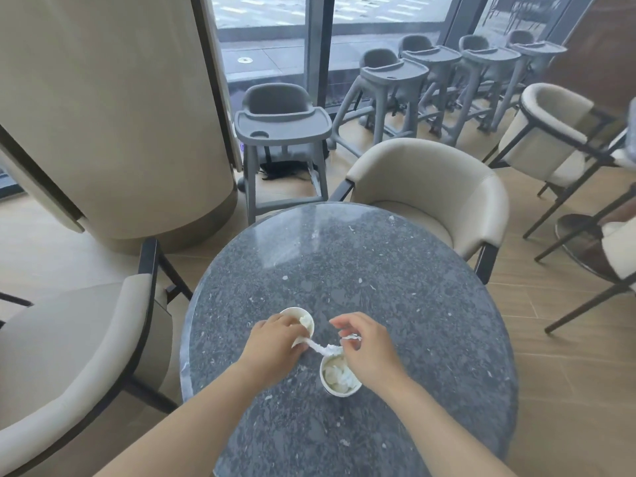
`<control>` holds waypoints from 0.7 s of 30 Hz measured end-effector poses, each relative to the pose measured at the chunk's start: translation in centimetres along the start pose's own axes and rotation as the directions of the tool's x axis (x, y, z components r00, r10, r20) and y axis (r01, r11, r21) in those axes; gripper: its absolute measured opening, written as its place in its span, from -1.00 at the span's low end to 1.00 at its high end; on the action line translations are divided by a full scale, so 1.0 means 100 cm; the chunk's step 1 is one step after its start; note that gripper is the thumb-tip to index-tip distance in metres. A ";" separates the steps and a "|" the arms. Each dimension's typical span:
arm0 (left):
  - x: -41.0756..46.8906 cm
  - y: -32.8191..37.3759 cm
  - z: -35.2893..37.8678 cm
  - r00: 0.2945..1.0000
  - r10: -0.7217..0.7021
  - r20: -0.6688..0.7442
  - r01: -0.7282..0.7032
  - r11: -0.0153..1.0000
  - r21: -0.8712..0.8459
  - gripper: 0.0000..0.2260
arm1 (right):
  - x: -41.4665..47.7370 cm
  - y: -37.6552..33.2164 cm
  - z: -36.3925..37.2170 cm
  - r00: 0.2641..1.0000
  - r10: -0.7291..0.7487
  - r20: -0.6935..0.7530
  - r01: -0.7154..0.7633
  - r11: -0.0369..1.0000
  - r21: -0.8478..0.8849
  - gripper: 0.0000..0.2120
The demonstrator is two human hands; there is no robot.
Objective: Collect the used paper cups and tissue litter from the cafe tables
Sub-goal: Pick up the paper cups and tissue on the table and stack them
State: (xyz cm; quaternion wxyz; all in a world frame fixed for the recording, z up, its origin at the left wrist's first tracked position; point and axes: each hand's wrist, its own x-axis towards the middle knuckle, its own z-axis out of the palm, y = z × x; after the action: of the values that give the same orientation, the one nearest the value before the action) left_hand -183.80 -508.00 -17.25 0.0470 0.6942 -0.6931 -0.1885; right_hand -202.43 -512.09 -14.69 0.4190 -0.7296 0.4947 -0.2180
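Note:
Two white paper cups stand on the round dark stone table (395,304). My left hand (275,342) grips the far cup (303,320), which has a bit of tissue inside. The near cup (339,376) is stuffed with crumpled white tissue. My right hand (364,346) hovers just above and right of it, pinching a twisted strip of tissue (325,349) that stretches from the far cup toward the near one. Small white tissue scraps (344,442) dot the tabletop.
Beige armchairs stand at the left (79,342) and behind the table (433,194). Grey high chairs (282,132) line the window. A wide beige column (113,115) rises at the left. More chairs sit at the right.

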 end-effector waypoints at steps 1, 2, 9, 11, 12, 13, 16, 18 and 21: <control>0.003 0.002 0.000 0.999 -0.002 -0.035 0.001 1.000 -0.011 -0.78 | -0.005 0.001 -0.002 1.000 0.003 0.003 -0.003 1.000 0.001 -0.52; 0.005 0.004 0.000 0.997 -0.006 -0.076 0.003 0.999 -0.039 -0.79 | -0.010 0.003 -0.002 1.000 0.003 0.011 -0.003 1.000 -0.006 -0.52; 0.009 0.001 -0.003 0.991 -0.054 -0.119 0.035 0.987 -0.154 -0.82 | -0.024 0.017 0.006 0.992 0.083 0.098 -0.073 0.992 -0.103 -0.67; 0.005 0.000 -0.004 0.992 -0.056 -0.116 0.035 0.984 -0.175 -0.82 | -0.023 0.019 0.006 0.995 0.068 0.073 -0.062 0.995 -0.084 -0.69; 0.004 0.001 -0.005 0.991 -0.050 -0.124 0.027 0.983 -0.183 -0.83 | -0.022 0.019 0.006 0.996 0.061 0.064 -0.056 0.996 -0.073 -0.70; 0.003 0.002 -0.006 0.991 -0.039 -0.132 0.013 0.982 -0.189 -0.83 | -0.021 0.018 0.005 0.997 0.055 0.056 -0.052 0.997 -0.058 -0.70; 0.001 0.007 -0.009 0.990 0.010 -0.142 -0.037 0.981 -0.189 -0.83 | -0.015 0.016 0.001 1.000 0.023 0.010 -0.023 1.000 -0.016 -0.70; 0.001 0.013 -0.013 0.987 0.024 -0.157 -0.059 0.974 -0.221 -0.83 | -0.012 0.014 0.000 1.000 0.013 -0.014 -0.013 1.000 -0.008 -0.71; 0.002 0.023 -0.019 0.986 0.039 -0.159 -0.086 0.951 -0.298 -0.84 | -0.010 0.011 -0.001 0.998 -0.001 -0.058 0.001 1.000 0.008 -0.70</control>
State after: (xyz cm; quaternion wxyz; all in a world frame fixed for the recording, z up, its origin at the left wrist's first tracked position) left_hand -185.40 -508.65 -14.81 0.2117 0.6687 -0.6718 -0.2380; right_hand -203.52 -511.38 -15.50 0.4074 -0.7215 0.5054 -0.2411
